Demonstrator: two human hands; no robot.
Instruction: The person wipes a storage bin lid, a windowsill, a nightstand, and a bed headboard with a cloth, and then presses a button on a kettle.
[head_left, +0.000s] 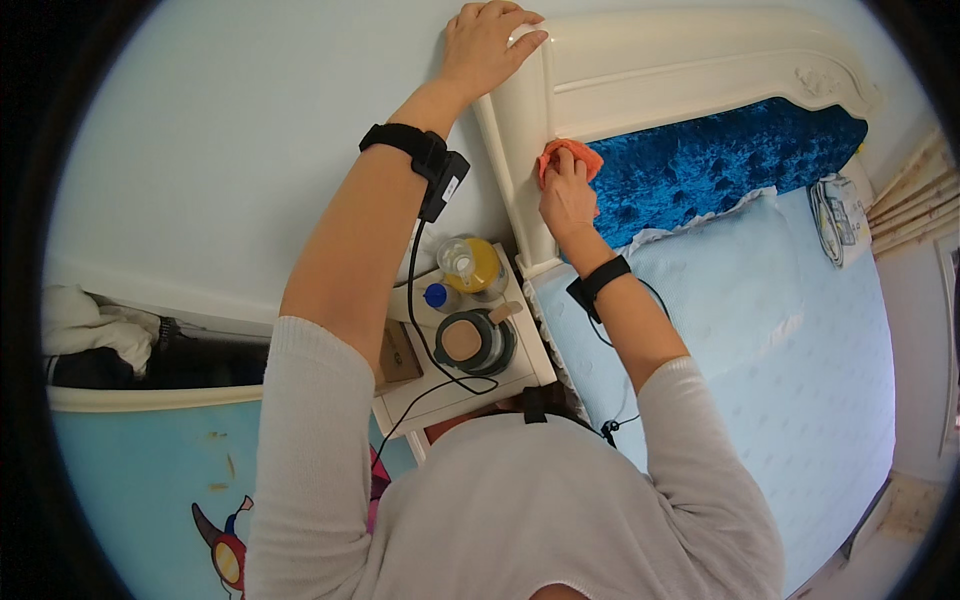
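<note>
My left hand (491, 46) rests on the top of the cream headboard's corner post (525, 112), fingers and thumb spread over its edge. Lower down the same post, my right hand (568, 196) presses an orange cloth (581, 156) against the place where the frame meets the blue crushed-velvet panel (675, 169). The cloth is bunched under my fingertips, and part of it shows beside the hand. Both wrists wear black straps with cables.
A white nightstand (529, 349) below my arms holds an electric kettle (476, 343), a yellow-topped container (480, 266), a blue-capped bottle (439, 297) and a cardboard box (399, 352). A light-blue pillow (720, 277) and folded fabric (838, 217) lie on the bed at right.
</note>
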